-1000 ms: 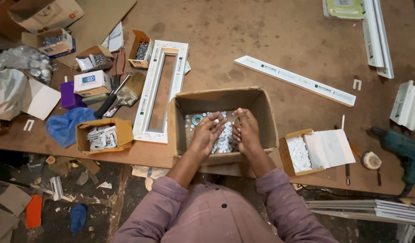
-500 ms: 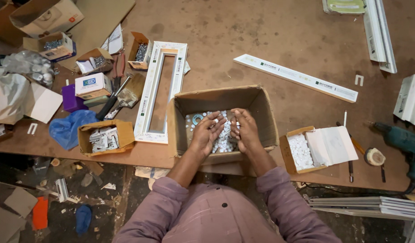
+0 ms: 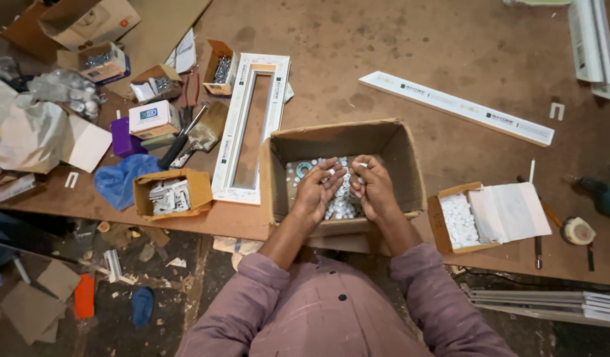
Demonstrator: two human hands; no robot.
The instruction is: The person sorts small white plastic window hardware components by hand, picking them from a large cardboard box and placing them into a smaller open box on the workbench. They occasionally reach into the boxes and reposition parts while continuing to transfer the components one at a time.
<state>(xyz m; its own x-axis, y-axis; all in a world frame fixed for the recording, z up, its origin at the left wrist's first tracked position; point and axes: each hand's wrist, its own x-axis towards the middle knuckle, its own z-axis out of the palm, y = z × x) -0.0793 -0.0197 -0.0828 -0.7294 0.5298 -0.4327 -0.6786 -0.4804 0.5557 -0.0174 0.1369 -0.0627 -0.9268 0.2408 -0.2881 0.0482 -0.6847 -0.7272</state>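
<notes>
At lower centre of the frame we see the left hand (image 3: 316,192) and right hand (image 3: 373,187) lowered into the open cardboard box (image 3: 410,158), fingers curled over the small white parts (image 3: 341,205) heaped on its floor; whether either grip encloses any, we cannot tell. The high walls keep the loose parts contained. Right of it, a smaller box (image 3: 436,221) holds similar white pieces. Further up the bench (image 3: 384,39) lies a white frame (image 3: 252,125).

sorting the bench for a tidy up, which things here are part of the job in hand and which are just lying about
In use: left hand, right hand, big cardboard box, small white caps in it.

Lying about: white frame, white strip, drill, blue cloth.
</notes>
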